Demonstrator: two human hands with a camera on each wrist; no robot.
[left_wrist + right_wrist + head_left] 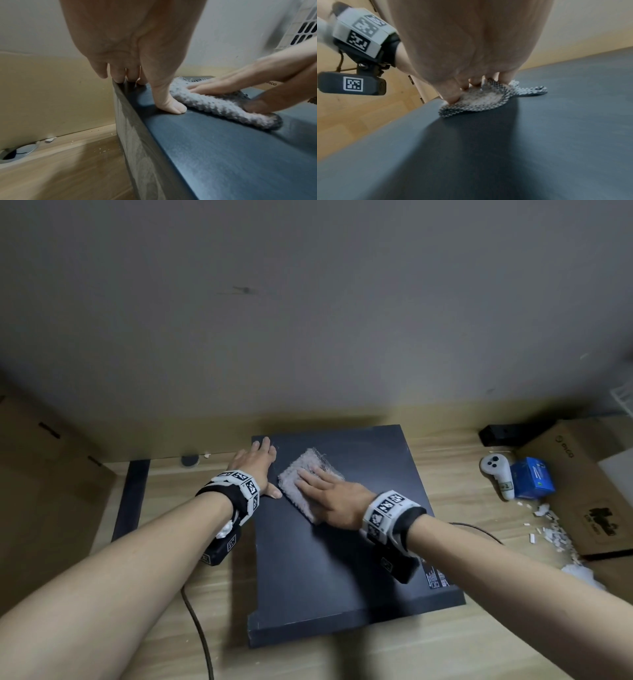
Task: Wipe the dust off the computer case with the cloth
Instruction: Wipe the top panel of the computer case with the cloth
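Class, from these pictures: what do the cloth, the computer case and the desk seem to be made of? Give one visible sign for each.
Cloth: looks like soft nubby microfibre or terry; bumpy pile, pale grey.
Computer case: probably painted sheet metal, matte dark; flat panel, thin straight edge. Could be plastic.
Desk: pale wood-grain, likely laminate board; uniform printed-looking streaks.

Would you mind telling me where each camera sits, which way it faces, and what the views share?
Head: worn on the head, looking down at the computer case; both forearms, left hand, right hand show.
Left wrist: under the left hand, facing along the case's left edge.
Right wrist: under the right hand, facing the cloth.
Shared: all three show cloth and case.
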